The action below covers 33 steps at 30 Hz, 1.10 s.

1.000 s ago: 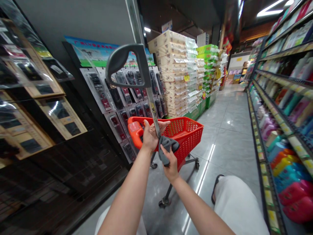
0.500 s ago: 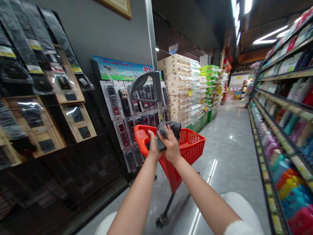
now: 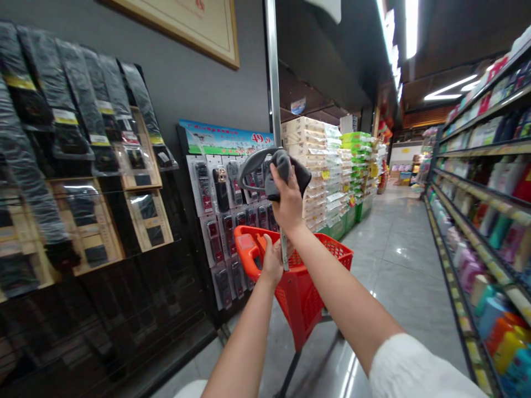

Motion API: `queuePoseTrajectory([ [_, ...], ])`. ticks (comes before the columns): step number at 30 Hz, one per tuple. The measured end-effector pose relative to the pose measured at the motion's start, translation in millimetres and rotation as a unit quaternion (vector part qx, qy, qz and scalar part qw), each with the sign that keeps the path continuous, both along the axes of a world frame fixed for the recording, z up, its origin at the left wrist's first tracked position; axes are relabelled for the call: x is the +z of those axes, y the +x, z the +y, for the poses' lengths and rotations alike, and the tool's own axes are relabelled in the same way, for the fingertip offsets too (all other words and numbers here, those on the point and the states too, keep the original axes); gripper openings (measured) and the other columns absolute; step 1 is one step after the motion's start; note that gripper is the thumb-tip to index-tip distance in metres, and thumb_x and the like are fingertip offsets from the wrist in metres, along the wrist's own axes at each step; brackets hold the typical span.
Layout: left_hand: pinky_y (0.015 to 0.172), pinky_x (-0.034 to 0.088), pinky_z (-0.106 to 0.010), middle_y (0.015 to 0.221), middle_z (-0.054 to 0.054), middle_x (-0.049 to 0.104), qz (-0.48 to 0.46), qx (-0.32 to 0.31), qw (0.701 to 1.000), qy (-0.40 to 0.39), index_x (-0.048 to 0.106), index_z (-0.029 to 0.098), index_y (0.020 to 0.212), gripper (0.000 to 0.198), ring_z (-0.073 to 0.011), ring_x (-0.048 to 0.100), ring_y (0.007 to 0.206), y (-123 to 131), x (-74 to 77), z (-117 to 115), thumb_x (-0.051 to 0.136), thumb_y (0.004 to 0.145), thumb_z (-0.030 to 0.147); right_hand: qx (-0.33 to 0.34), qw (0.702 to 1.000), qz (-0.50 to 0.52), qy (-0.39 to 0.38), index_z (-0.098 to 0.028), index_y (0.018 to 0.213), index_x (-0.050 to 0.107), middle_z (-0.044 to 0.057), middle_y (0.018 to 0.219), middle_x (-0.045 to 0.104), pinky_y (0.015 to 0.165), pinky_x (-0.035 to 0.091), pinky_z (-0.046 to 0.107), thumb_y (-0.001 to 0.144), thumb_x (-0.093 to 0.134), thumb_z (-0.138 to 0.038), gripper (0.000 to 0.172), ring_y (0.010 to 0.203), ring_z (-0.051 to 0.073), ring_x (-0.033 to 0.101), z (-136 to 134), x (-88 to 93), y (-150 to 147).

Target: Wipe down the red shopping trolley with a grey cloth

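My right hand (image 3: pixel 290 202) is closed on a grey cloth (image 3: pixel 282 162), bunched against the grey loop handle (image 3: pixel 265 151) above the red shopping cart (image 3: pixel 295 301). Part of the handle is covered by the cloth and fingers. Lower down, my left hand (image 3: pixel 272 261) holds the cart at its near rim, beside the metal upright (image 3: pixel 284 251), thumb pointing up. Its fingertips are partly hidden behind the rim. The cart's basket has perforated sides and stands on a dark leg.
Left, packaged belts (image 3: pixel 87 105) and boxed sets (image 3: pixel 89 221) hang on a dark wall. Carded goods hang on a display rack (image 3: pixel 224 215) close behind the cart. Stacked packs (image 3: pixel 307 166) line the aisle; shelves of bottles (image 3: pixel 489 221) run along the right. Tiled floor (image 3: pixel 398 249) lies between.
My right hand has moved up with the cloth, from the basket's rim to the loop handle. My left hand has stayed low at the rim. The view has shifted a little.
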<state>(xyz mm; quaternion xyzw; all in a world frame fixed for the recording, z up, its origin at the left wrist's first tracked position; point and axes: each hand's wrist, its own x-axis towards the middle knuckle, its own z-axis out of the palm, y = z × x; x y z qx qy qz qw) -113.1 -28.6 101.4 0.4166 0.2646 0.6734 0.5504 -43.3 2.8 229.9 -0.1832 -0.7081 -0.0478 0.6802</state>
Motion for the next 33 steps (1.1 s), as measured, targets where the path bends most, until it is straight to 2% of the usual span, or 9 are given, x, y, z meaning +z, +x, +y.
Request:
queuePoseTrajectory([
  [5, 0.094, 0.052, -0.038, 0.101, -0.011, 0.076, 0.013, 0.039, 0.999, 0.001, 0.072, 0.018, 0.101, 0.069, -0.0265, 0.067, 0.108, -3.7, -6.3, 9.7, 0.039, 0.084, 0.075, 0.004, 0.995, -0.097, 0.029, -0.033, 0.147, 0.039, -0.004, 0.161, 0.024, 0.120, 0.025, 0.057, 0.072, 0.053, -0.001, 0.083, 0.151, 0.033, 0.009, -6.2, -25.4, 5.2],
  [7, 0.096, 0.050, -0.037, 0.100, -0.011, 0.076, 0.013, 0.050, 0.999, -0.012, 0.073, 0.018, 0.098, 0.061, -0.0261, 0.067, 0.107, -5.1, -9.1, 12.3, 0.047, 0.084, 0.071, -0.008, 0.994, -0.099, 0.038, -0.033, 0.147, 0.040, -0.003, 0.159, 0.029, 0.119, 0.024, 0.058, 0.071, 0.052, -0.001, 0.083, 0.151, 0.033, 0.010, -1.7, -21.8, 7.0],
  [12, 0.108, 0.040, -0.041, 0.117, -0.013, 0.071, 0.058, 0.059, 0.997, 0.006, 0.069, 0.019, 0.116, 0.062, -0.0271, 0.062, 0.118, -2.8, -12.0, 8.4, 0.054, 0.082, 0.068, -0.036, 0.998, -0.026, 0.042, -0.032, 0.149, 0.034, 0.000, 0.157, 0.034, 0.116, 0.028, 0.060, 0.076, 0.045, -0.001, 0.080, 0.150, 0.031, 0.015, 10.3, 37.9, 4.7],
  [15, 0.109, 0.039, -0.042, 0.120, -0.015, 0.070, 0.071, 0.058, 0.996, 0.017, 0.069, 0.017, 0.117, 0.068, -0.0287, 0.062, 0.118, 0.3, -11.8, 4.2, 0.055, 0.078, 0.072, -0.054, 0.994, -0.041, 0.082, -0.029, 0.147, 0.038, 0.002, 0.155, 0.035, 0.119, 0.021, 0.059, 0.080, 0.045, -0.003, 0.072, 0.150, 0.029, 0.014, 8.3, 71.1, 1.1],
  [22, 0.104, 0.044, -0.044, 0.108, -0.016, 0.074, 0.092, 0.065, 0.994, 0.007, 0.072, 0.018, 0.106, 0.067, -0.0297, 0.064, 0.115, -0.9, -10.2, 4.0, 0.052, 0.077, 0.075, -0.077, 0.981, -0.137, 0.117, -0.022, 0.118, 0.061, 0.009, 0.131, 0.057, 0.117, 0.016, 0.062, 0.087, 0.056, -0.023, 0.031, 0.133, 0.031, 0.039, -9.6, 96.9, -6.9],
  [25, 0.103, 0.046, -0.044, 0.101, -0.014, 0.075, 0.102, 0.056, 0.993, 0.016, 0.073, 0.020, 0.098, 0.064, -0.0296, 0.064, 0.114, -0.1, -9.7, 4.5, 0.047, 0.080, 0.076, -0.076, 0.961, -0.224, 0.143, -0.021, 0.109, 0.066, 0.009, 0.118, 0.064, 0.115, 0.020, 0.060, 0.086, 0.060, -0.027, 0.025, 0.122, 0.031, 0.048, -26.4, 102.9, -12.9],
  [29, 0.096, 0.049, -0.042, 0.092, -0.013, 0.076, 0.157, 0.093, 0.983, 0.000, 0.072, 0.022, 0.091, 0.064, -0.0293, 0.068, 0.105, 2.9, -7.9, 4.4, 0.037, 0.084, 0.075, -0.051, 0.900, -0.371, 0.224, -0.022, 0.095, 0.070, 0.007, 0.103, 0.068, 0.113, 0.026, 0.055, 0.081, 0.065, -0.029, 0.016, 0.113, 0.029, 0.054, -43.9, 99.7, -21.1],
  [31, 0.092, 0.050, -0.043, 0.087, -0.013, 0.075, 0.199, 0.118, 0.973, -0.012, 0.071, 0.021, 0.088, 0.064, -0.0299, 0.070, 0.099, 0.6, -5.2, 2.9, 0.036, 0.085, 0.075, -0.031, 0.882, -0.399, 0.248, -0.024, 0.097, 0.071, 0.006, 0.106, 0.068, 0.115, 0.026, 0.054, 0.083, 0.064, -0.027, 0.016, 0.117, 0.028, 0.053, -43.7, 92.1, -19.7],
  [33, 0.091, 0.050, -0.046, 0.086, -0.013, 0.075, 0.238, 0.140, 0.961, -0.017, 0.071, 0.019, 0.085, 0.061, -0.0306, 0.070, 0.094, -8.5, -0.9, -0.8, 0.040, 0.085, 0.072, -0.001, 0.890, -0.382, 0.250, -0.026, 0.110, 0.068, 0.005, 0.121, 0.065, 0.118, 0.024, 0.051, 0.085, 0.058, -0.021, 0.027, 0.128, 0.025, 0.048, -36.6, 80.2, -12.7],
])
